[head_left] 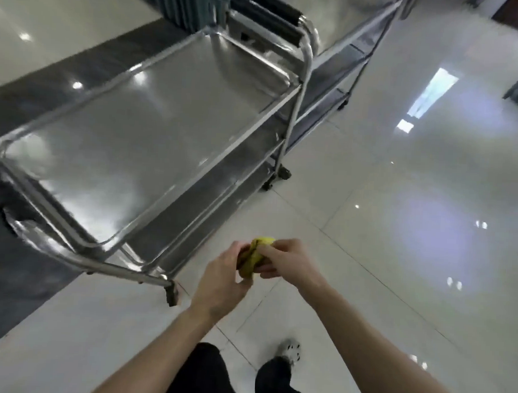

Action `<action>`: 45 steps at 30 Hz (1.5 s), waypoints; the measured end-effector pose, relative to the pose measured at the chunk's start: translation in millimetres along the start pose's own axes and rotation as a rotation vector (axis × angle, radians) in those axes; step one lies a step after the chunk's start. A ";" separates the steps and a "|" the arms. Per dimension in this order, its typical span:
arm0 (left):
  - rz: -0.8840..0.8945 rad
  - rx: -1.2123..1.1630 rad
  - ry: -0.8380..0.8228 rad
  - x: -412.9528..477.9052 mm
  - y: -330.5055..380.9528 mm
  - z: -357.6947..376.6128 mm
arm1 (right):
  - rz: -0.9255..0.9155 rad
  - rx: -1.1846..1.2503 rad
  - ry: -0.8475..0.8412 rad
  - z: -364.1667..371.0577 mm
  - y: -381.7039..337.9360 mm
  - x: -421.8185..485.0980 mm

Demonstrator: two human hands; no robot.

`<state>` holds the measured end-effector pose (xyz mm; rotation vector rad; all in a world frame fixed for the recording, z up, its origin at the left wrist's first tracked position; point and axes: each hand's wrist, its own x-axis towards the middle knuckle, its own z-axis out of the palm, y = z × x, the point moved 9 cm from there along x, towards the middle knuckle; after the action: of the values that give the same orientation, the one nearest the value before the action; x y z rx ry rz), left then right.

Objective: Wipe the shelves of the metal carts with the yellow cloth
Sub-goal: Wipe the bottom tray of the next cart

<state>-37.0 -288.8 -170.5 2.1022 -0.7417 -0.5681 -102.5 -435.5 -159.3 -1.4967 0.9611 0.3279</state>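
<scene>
Dark trousers and one shoe at 6 o'clock, over pale glossy floor. Just above, both forearms reaching forward to centre frame.

Left hand curled round yellow cloth from below and from its 9 o'clock side. Right hand pinching the cloth's upper edge from the 3 o'clock side. Cloth bunched small, held in air above the floor, apart from every shelf.

Near metal cart at 10 o'clock. Top shelf a shallow tray with raised rim; lower shelves showing under its 4 o'clock edge; black-gripped handle at the far end, toward 12. Second cart beyond, at 1 o'clock. Motion blur throughout; dirt on the metal not readable.

Judged step: gathering the cloth into a pad ahead of a wipe. No shelf contact at this moment; stage of the whole task not determinable.

To do well:
- Fold flat, clean face out, no trailing corners.
- Press with flat fingers for even contact.
- Begin at the far rim, pull overlapping straight passes toward the near edge, then trace rounded corners and raised rim.
- Steady the frame with the free hand; castors likely to roll on slick tile.
- Top first, then downward, to avoid dropping dirt onto wiped metal.
</scene>
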 end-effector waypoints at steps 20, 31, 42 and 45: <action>-0.731 -0.152 0.365 -13.1 -407.8 72.3 | -0.636 -1.198 -0.749 251.5 156.6 313.1; -0.858 0.333 0.281 -29.9 -663.6 168.7 | -1.312 -1.545 -0.555 416.3 222.2 508.6; -0.872 -0.080 1.032 -51.3 -704.6 112.8 | -1.536 -1.337 -0.406 478.0 267.8 577.4; -0.727 -0.244 1.304 -30.7 -694.4 109.5 | -1.538 -1.475 -0.361 484.2 289.6 586.4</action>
<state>86.3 14.5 -793.3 1.9247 0.7958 0.3941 207.5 -170.9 -863.7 -2.8000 -1.1830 0.0798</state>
